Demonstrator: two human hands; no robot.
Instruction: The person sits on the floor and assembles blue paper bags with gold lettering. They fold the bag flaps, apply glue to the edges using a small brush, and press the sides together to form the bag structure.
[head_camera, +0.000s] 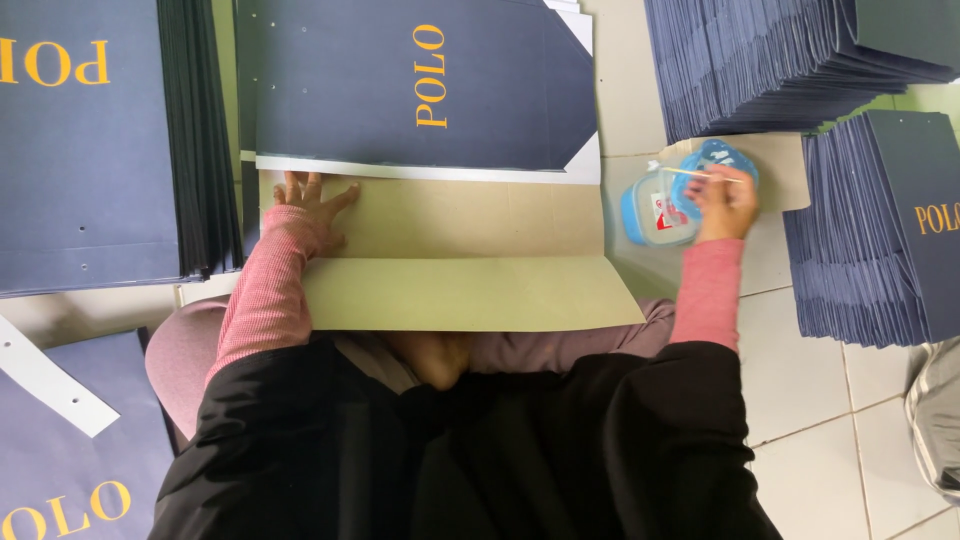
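The left hand (310, 200) lies flat, fingers spread, on the tan cardboard sheet (450, 250) in the middle of the frame, its grip open and holding nothing, only pressing. The right hand (722, 203), at centre right, is closed in a pinch on a thin pale stick (700, 174) held over the small blue-lidded tub (665, 205) standing on the floor (800, 400) just right of the sheet. A flattened navy bag (420, 85) with gold lettering lies along the sheet's upper edge, its white strip meeting the tan board.

To do this step well, I judge the left palm should keep even pressure near the sheet's left end so the board cannot slide, while the stick takes up only a modest load from the tub and is carried low across the short gap to the sheet.

Hard to make out: what the tub contains, and whether the stick's tip touches it, since the fingers cover that spot. The sheet's lower edge runs under the person's lap and black garment. The 3 navy stacks, at upper left (90, 140), upper right (790, 60) and right (880, 240), are cut by the frame edges, as is a grey object in the lower right corner.
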